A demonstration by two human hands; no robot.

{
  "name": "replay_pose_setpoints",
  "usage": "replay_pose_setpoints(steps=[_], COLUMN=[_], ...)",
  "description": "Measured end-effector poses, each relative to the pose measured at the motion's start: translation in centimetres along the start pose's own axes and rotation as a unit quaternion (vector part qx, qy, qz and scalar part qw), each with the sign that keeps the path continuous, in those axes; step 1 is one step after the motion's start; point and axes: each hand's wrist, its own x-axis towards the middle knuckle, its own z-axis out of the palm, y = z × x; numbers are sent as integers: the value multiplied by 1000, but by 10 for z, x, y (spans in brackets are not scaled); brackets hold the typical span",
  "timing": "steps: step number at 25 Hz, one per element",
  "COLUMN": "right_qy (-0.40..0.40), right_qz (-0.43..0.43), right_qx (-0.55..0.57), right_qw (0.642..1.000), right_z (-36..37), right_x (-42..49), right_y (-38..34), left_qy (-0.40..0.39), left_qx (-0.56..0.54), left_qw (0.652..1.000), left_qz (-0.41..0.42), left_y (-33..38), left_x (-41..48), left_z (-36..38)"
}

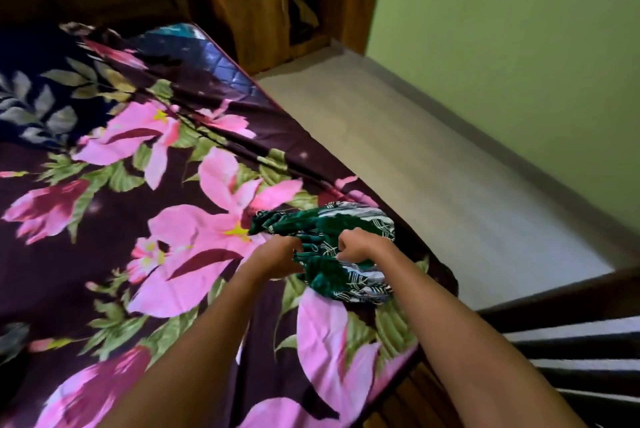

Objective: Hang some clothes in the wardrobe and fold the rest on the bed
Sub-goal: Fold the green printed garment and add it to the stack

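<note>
A dark floral bedsheet (104,220) with large pink blossoms is spread over the bed, filling the left of the view. A wooden wardrobe (256,5) is seen at the far end, beyond the mattress corner. The left hand (277,256) is curled over the near-left edge of a crumpled green-and-white patterned garment (329,277), which lies on the sheet close to the bed's right edge. The right hand (360,246) is closed on the bunched cloth at the garment's middle, fingers tucked into the folds. A pale floor (433,168) and a green wall (519,29) are shown at right.
</note>
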Motion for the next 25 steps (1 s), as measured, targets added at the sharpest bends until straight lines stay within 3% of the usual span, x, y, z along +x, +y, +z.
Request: replay_pose_setpoints(steps=[4,10,14,21,25], right_qy=[-3,93,161,183,341], right_qz=[8,18,19,35,-53], right_qx=[45,99,97,85,103], right_qw=[999,991,982,979,933], right_z=[14,32,40,71,78], right_x=[28,86,125,181,168], right_y=[43,76,84,89,76], left_qy=[-16,-30,-19,-16,-2], left_qx=[14,20,4,-9,-16], left_qw=[1000,999,999,999,999], left_qz=[-18,-41,-35,-31,-28], left_y=[10,-1,-12,-40,-50], left_x=[50,115,147,163,152], left_z=[19,39,47,68,68])
